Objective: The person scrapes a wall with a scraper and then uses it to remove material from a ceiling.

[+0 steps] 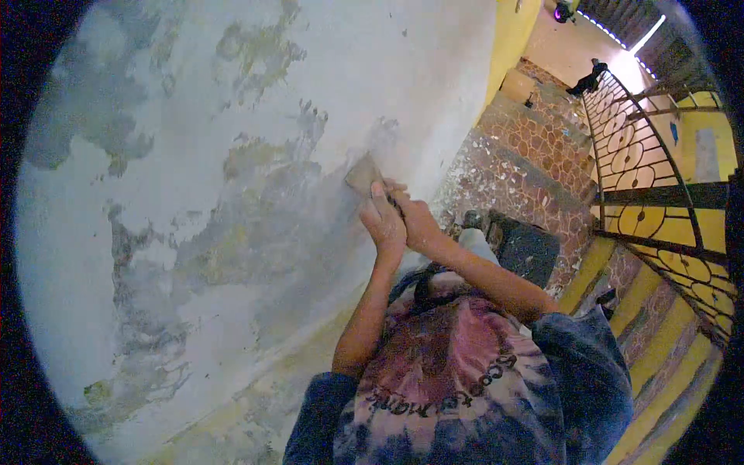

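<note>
Both hands are closed together around a scraper [362,173], whose flat, greyish blade lies against the wall [434,70]. My left hand [384,225] grips it from the left, with the thumb stretched up along the base of the blade. On the other side my right hand [419,223] wraps around the handle, which is mostly hidden by the fingers. White paint covers much of the wall, and grey, worn patches [263,167] show where the coat is gone.
Paint flakes [484,174] litter the stone-patterned floor [535,132] at the wall's foot. A dark box-like object [527,246] stands near my feet. To the right are a metal railing [655,155] and yellow-edged steps [651,318]. A person in dark clothes [590,77] is farther off.
</note>
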{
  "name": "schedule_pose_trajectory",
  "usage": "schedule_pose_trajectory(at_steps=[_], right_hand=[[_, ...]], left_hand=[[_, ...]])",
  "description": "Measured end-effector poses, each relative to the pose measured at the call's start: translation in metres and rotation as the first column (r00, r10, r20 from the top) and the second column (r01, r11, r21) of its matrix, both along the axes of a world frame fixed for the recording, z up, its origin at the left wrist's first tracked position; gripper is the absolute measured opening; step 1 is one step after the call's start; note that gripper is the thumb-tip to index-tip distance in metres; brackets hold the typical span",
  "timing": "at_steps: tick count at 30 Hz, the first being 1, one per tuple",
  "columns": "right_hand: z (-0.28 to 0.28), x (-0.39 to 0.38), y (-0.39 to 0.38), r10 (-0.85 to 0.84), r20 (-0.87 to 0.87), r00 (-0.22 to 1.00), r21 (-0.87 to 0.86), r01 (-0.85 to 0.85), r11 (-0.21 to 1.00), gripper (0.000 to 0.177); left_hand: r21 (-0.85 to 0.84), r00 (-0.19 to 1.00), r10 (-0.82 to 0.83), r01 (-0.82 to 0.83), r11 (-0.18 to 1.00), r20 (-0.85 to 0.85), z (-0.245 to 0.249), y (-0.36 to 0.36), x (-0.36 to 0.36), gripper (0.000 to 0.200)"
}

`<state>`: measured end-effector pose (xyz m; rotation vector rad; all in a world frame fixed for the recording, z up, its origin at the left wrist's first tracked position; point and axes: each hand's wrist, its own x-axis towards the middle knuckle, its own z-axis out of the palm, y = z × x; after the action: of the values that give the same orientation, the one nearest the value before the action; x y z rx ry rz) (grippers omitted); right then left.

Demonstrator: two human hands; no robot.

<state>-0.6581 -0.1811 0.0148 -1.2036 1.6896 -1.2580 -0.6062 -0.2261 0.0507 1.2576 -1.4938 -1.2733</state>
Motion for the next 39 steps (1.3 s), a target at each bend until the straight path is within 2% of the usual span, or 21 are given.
schedule_pose_trajectory(at_steps=[3,4,6,7,9,10,12,16,18,19,22,24,25,27,28,30,31,33,34,36,39], right_hand=[[0.005,-0.003,-0.007,-0.038,0.021,0.999,-0.06,0.039,0.997,0.036],[0.008,-0.004,-0.005,-0.02,0.026,0.999,-0.053,0.021,0.998,0.036],[0.016,-0.01,-0.008,0.019,0.038,0.999,0.002,-0.019,1.0,0.039],[0.012,-0.009,-0.008,0.024,0.034,0.999,-0.007,-0.023,1.0,0.039],[0.004,-0.002,0.0,0.064,0.005,0.998,0.034,-0.064,0.997,0.041],[0.003,-0.003,-0.002,0.06,0.008,0.998,0.034,-0.06,0.998,0.041],[0.017,-0.004,-0.003,-0.003,0.05,0.999,-0.102,0.008,0.995,0.044],[0.025,-0.001,-0.008,-0.015,0.086,0.996,-0.089,0.023,0.996,0.045],[0.006,0.009,-0.005,-0.011,0.059,0.998,-0.153,0.02,0.988,0.044],[0.003,0.01,-0.005,-0.023,0.062,0.998,-0.153,0.032,0.988,0.044],[0.027,0.005,-0.002,-0.006,0.069,0.998,-0.093,0.012,0.996,0.044],[0.04,-0.001,-0.013,-0.016,0.029,0.999,-0.163,0.021,0.986,0.044],[0.039,0.001,-0.012,-0.017,0.028,0.999,-0.163,0.021,0.986,0.044],[0.031,0.002,-0.013,0.003,0.015,1.0,-0.078,-0.002,0.997,0.039],[0.021,0.003,-0.011,-0.005,0.013,1.0,-0.078,0.006,0.997,0.039],[0.005,0.001,-0.004,0.015,-0.051,0.999,-0.036,-0.016,0.999,0.034],[0.004,-0.006,0.002,0.01,-0.051,0.999,-0.029,-0.012,0.999,0.034],[0.018,-0.032,0.012,0.191,0.183,0.965,0.081,-0.208,0.975,0.04],[0.008,-0.04,0.016,0.189,0.172,0.967,0.083,-0.206,0.975,0.04],[-0.015,-0.055,0.025,0.26,0.345,0.902,0.247,-0.354,0.902,0.048],[-0.021,-0.065,0.042,0.243,0.413,0.878,0.284,-0.377,0.881,0.05]], left_hand=[[-0.123,0.997,-0.016,0.024,0.992,0.07,0.013,-0.005,-0.005,0.049],[-0.116,0.997,0.002,0.007,0.993,0.076,0.02,-0.002,-0.005,0.049],[-0.134,0.969,-0.005,0.04,0.99,0.247,0.032,-0.003,-0.009,0.05],[-0.142,0.97,0.001,0.034,0.989,0.244,0.022,-0.004,-0.006,0.05],[0.016,0.995,0.009,-0.01,1.0,0.103,-0.001,-0.002,0.005,0.05],[0.015,0.994,0.004,-0.006,1.0,0.106,-0.003,-0.005,0.004,0.05],[-0.095,0.998,0.015,-0.01,0.995,0.062,0.022,-0.002,-0.003,0.05],[-0.16,0.987,0.016,0.01,0.987,0.162,0.034,-0.007,-0.002,0.05],[-0.047,0.993,0.026,-0.021,0.999,0.119,0.026,-0.001,0.004,0.051],[-0.047,0.992,0.015,-0.009,0.999,0.122,0.026,-0.002,0.006,0.051],[0.001,0.989,-0.006,0.006,1.0,0.149,0.039,-0.003,0.005,0.05],[-0.03,1.0,-0.011,0.011,0.999,-0.012,0.05,-0.011,-0.002,0.049],[-0.031,1.0,-0.011,0.011,0.999,-0.014,0.05,-0.01,0.001,0.049],[-0.057,0.99,-0.042,0.051,0.997,0.137,0.048,-0.009,0.005,0.047],[-0.057,0.99,-0.05,0.059,0.997,0.135,0.035,-0.007,0.01,0.047],[0.042,0.997,-0.059,0.061,0.997,-0.049,0.007,-0.002,0.019,0.045],[0.049,0.997,-0.064,0.066,0.997,-0.05,0.003,0.0,0.026,0.045],[0.068,0.962,-0.228,0.22,0.973,0.148,0.006,0.001,0.035,0.043],[0.065,0.964,-0.229,0.222,0.973,0.138,0.002,0.003,0.035,0.043],[0.241,0.974,-0.21,0.224,0.944,-0.083,-0.015,0.007,0.034,0.043],[0.277,0.955,-0.248,0.285,0.917,-0.163,-0.026,0.013,0.024,0.044]])
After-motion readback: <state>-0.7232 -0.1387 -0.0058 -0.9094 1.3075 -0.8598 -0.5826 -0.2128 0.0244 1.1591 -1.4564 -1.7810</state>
